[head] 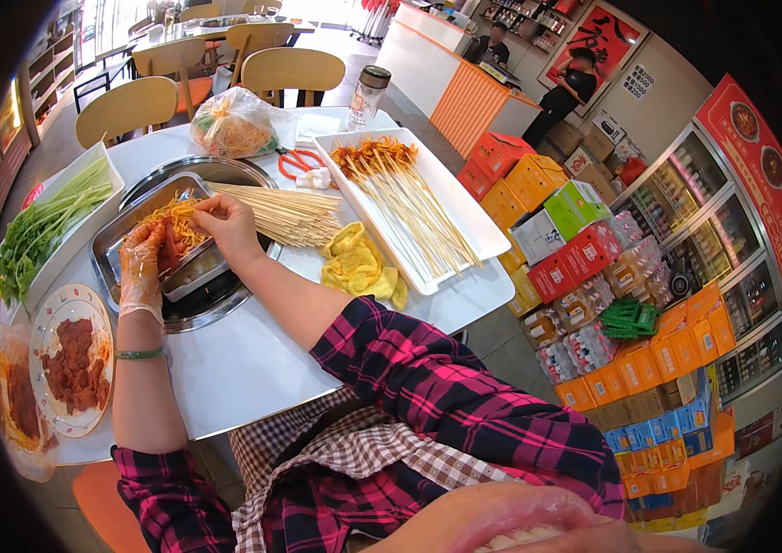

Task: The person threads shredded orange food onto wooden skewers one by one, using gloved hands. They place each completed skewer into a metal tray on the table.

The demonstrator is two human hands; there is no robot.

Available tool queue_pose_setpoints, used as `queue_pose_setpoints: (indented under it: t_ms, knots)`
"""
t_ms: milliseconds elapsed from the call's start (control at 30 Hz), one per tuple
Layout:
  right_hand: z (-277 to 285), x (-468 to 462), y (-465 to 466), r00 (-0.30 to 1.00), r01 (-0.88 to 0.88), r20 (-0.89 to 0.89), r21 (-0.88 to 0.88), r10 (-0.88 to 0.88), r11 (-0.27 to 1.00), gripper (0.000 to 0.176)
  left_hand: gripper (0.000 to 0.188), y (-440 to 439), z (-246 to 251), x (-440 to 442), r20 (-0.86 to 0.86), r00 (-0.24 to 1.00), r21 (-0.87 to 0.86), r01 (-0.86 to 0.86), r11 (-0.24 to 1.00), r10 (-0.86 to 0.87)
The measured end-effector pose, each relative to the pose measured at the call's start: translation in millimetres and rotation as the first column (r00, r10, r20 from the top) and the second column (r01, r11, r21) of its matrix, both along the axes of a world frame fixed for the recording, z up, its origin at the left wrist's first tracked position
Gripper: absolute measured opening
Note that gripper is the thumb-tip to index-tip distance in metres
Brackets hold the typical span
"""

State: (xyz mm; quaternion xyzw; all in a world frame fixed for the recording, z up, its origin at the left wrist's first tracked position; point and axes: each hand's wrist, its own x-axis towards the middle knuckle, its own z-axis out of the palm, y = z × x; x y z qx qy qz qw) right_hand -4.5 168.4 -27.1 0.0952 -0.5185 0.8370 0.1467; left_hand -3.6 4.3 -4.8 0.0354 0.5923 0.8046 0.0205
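My left hand (142,259), in a clear plastic glove, holds a thin slice of red seasoned meat (171,247) over a rectangular steel pan (102,250). Orange shredded food (187,218) lies in the pan beside the slice. My bare right hand (230,227) is beside the meat at the shreds, thumb and fingers pinched together; what is between them is too small to tell. A bundle of bamboo skewers (294,214) lies just beyond my right hand. The pan rests over a round metal-rimmed well (208,319) in the white table.
A white tray (460,235) at right holds loaded skewers (380,155). Nearby are a yellow cloth (360,266), red-handled scissors (300,164), a glass bottle (365,104) and a bag of shreds (233,124). Leafy greens (52,221) and a plate of meat (76,366) are at left.
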Motion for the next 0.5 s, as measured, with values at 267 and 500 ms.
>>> queue_pose_setpoints:
  t_ms: [267, 500]
  knots:
    - [3.0, 2.6, -1.3, 1.000, 0.002, 0.000, -0.011, -0.002, 1.000, 0.006, 0.015, 2.7, 3.8, 3.1, 0.054, 0.998, -0.004, -0.019, 1.000, 0.019]
    - [2.9, 2.1, -2.3, 1.000, -0.005, 0.000, -0.025, 0.005, 1.000, 0.006, 0.016, 0.1, 8.5, 3.7, 0.105, 0.994, -0.028, 0.008, 1.000, -0.005]
